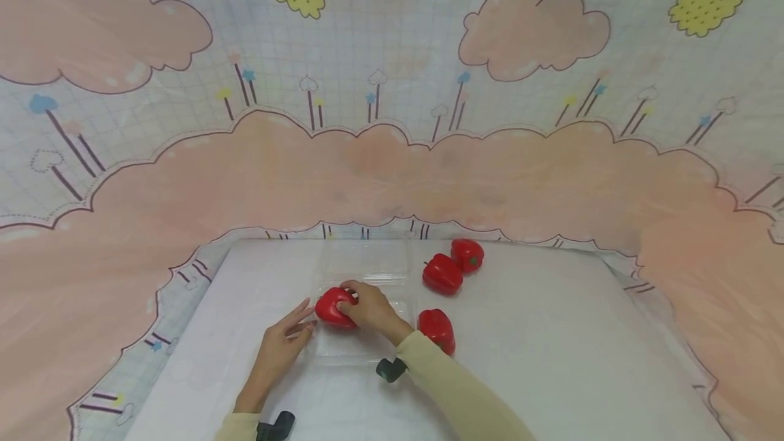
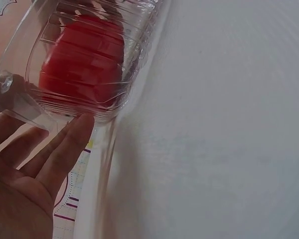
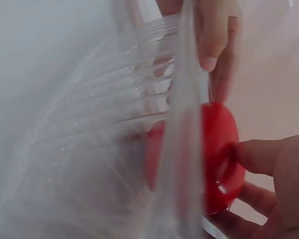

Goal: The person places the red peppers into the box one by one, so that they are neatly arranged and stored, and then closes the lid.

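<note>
A glossy red bell pepper [image 1: 333, 307] sits in the left part of a clear plastic clamshell box [image 1: 343, 346]. My right hand [image 1: 371, 308] grips this pepper from the right, thumb and fingers on its sides. In the right wrist view the pepper [image 3: 222, 159] shows partly behind the box's clear wall. My left hand [image 1: 283, 346] is at the box's left side, fingers extended, fingertips right at the wall. The left wrist view shows the pepper [image 2: 84, 62] through the ribbed plastic, with the left fingers [image 2: 65, 154] touching the box's edge.
Two red bell peppers, one nearer [image 1: 442, 274] and one behind it [image 1: 467, 255], lie right of the box on the white table [image 1: 551, 346]. Another pepper [image 1: 437, 331] lies beside the right forearm. The box's raised lid [image 1: 365, 258] lies toward the back, before a patterned cloth [image 1: 392, 175].
</note>
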A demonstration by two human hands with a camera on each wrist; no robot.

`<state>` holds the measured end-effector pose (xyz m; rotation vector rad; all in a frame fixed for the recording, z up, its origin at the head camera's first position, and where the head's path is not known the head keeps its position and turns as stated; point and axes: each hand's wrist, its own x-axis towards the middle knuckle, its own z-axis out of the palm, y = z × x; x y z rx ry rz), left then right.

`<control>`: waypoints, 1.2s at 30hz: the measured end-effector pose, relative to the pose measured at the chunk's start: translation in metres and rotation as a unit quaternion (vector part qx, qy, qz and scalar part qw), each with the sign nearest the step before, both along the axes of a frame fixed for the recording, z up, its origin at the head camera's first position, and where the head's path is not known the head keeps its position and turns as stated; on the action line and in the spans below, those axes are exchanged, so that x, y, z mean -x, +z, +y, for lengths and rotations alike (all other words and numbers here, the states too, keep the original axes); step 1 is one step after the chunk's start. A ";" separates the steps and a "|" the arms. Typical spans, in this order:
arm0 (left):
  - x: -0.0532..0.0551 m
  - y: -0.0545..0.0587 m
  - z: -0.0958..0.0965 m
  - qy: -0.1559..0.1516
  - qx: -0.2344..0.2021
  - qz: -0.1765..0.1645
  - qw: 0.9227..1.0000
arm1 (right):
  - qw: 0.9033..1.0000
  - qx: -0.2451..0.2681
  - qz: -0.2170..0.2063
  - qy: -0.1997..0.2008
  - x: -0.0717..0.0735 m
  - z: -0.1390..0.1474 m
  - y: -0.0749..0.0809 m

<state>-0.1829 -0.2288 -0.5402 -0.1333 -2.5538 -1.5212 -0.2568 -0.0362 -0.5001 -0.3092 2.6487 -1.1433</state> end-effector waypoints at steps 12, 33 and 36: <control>0.000 0.000 0.001 0.006 0.002 0.006 1.000 | 0.999 -0.029 0.004 0.014 -0.007 0.001 0.000; -0.002 0.000 0.002 0.002 -0.006 0.005 1.000 | 0.998 -0.008 0.058 0.023 -0.007 0.008 0.006; -0.001 0.000 0.002 0.009 -0.001 -0.002 1.000 | 0.998 -0.023 0.059 0.030 -0.008 0.008 0.005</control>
